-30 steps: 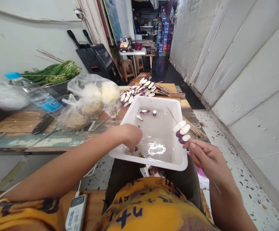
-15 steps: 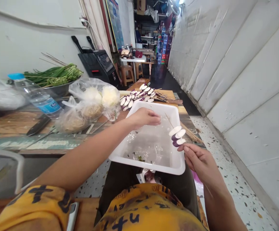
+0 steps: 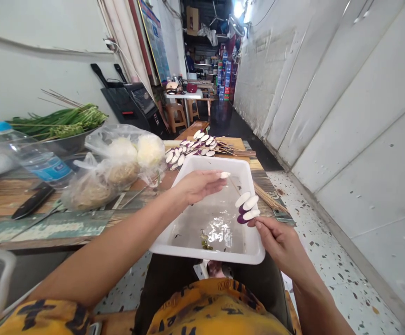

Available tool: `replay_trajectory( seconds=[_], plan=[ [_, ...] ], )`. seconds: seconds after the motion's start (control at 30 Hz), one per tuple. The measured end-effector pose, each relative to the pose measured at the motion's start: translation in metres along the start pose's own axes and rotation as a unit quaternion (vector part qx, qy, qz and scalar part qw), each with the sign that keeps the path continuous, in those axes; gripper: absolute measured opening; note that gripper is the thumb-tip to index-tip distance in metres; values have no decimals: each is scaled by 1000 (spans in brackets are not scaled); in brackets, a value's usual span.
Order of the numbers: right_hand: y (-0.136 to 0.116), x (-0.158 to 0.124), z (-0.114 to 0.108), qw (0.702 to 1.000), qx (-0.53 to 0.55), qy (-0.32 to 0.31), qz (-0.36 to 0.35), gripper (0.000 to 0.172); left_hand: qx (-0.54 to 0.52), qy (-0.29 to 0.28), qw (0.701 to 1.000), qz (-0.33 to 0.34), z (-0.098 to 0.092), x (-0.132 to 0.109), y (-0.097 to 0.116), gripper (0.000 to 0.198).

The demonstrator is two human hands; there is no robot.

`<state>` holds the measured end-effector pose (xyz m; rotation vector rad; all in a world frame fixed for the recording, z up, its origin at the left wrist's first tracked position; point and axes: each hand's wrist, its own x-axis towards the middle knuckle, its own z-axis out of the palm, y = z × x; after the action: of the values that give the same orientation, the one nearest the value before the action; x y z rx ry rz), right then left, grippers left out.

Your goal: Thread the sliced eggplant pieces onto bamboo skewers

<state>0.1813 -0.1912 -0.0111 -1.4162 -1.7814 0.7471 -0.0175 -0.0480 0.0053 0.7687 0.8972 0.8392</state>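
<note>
My right hand (image 3: pixel 275 237) pinches the lower end of a thin wooden skewer, just below several white, purple-edged eggplant slices (image 3: pixel 247 203) threaded on it. The bare upper part of the skewer slants up and left. At that tip, over the white plastic basin (image 3: pixel 207 255), my left hand (image 3: pixel 202 184) holds one more eggplant slice (image 3: pixel 225 175) at its fingertips. I cannot tell whether the skewer pierces this slice. Water and a few green scraps (image 3: pixel 205 242) lie in the basin, which rests on my lap and against the table.
Beyond the basin lies a pile of skewered eggplant (image 3: pixel 192 149). Bare skewers (image 3: pixel 270 197) are at its right. Leftward on the table are bagged vegetables (image 3: pixel 118 160), a black-handled knife (image 3: pixel 33 201), a water bottle (image 3: pixel 45 163) and a bowl of greens (image 3: pixel 66 139).
My left hand, with no slice visible in it before, now holds an eggplant slice at the skewer's tip. The loaded skewer stays in my right hand. The view has shifted slightly.
</note>
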Motion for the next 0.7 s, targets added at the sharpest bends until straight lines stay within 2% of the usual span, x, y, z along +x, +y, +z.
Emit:
replay_trajectory(
  seconds=[0.4, 0.7],
  plan=[
    [0, 0, -3, 999, -38, -20, -20, 30, -49, 33, 998, 24, 7, -3, -1, 12],
    [-1, 2, -4, 999, -19, -24, -25, 30, -33, 5, 999, 26, 9, -6, -2, 12]
  ],
)
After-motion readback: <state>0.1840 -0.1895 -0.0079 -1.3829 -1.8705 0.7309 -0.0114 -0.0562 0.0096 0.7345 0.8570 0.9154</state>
